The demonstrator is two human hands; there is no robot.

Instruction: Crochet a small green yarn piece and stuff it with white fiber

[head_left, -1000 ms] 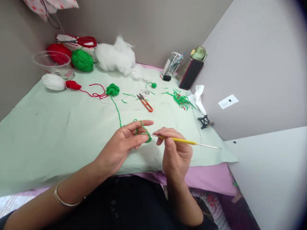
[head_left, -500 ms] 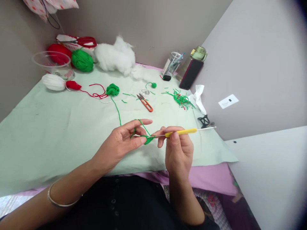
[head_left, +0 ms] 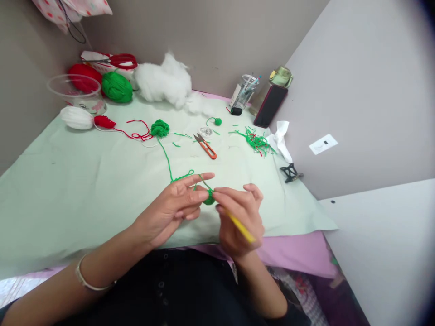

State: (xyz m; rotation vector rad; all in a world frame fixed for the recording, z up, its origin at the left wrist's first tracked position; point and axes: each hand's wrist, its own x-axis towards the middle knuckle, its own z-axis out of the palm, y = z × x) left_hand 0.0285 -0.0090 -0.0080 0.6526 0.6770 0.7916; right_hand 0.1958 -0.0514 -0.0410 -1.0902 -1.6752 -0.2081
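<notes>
A small green crochet piece is pinched between the thumb and fingers of my left hand. Green yarn runs over that hand's outstretched index finger and trails back to a small green yarn ball on the table. My right hand grips a crochet hook by its yellow handle, which now slants down toward me and is slightly blurred. Fingertips of the right hand touch the right edge of the green piece. The hook's metal tip is hidden by the fingers.
Orange thread snips lie beyond my hands, near a small green ball and a heap of yarn scraps. White stuffing, a clear tub and yarn skeins stand at the back. A phone leans at the right.
My right hand has turned, swinging the hook from nearly level, pointing right, to slanting down toward me. Its fingers have come to the green piece. A yarn loop now shows behind my left hand.
</notes>
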